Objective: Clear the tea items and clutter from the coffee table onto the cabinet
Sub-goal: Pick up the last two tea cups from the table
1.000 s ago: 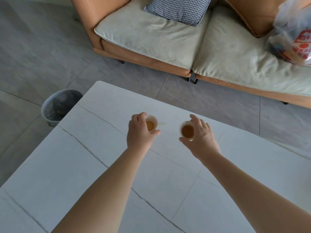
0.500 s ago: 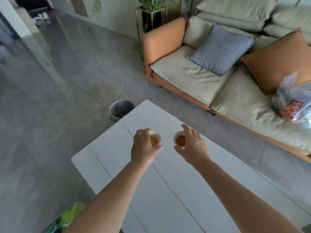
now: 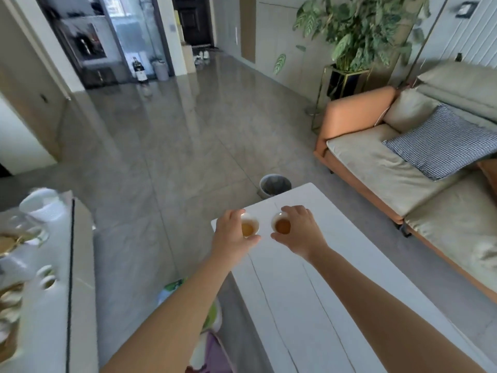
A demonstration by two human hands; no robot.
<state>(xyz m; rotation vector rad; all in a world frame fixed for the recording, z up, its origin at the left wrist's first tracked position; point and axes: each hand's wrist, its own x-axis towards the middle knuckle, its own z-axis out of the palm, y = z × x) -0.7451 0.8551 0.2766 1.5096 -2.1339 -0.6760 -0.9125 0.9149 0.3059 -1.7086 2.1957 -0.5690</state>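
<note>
Currently, status: carry under way.
Left hand (image 3: 231,234): grasps a cup (image 3: 248,227) of pale tea by its rim.
Right hand (image 3: 301,230): grasps a second cup (image 3: 281,225), darker tea.
Cup position: both lifted above the desk (image 3: 309,305) far end, side by side.
Cabinet (image 3: 53,305): at left, already bearing blurred teaware.
Remaining, as judged: carry both cups to the cabinet; nothing else shows on the desk.

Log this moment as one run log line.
left hand grips small white teacup | right hand grips second teacup | over white marble table
</note>
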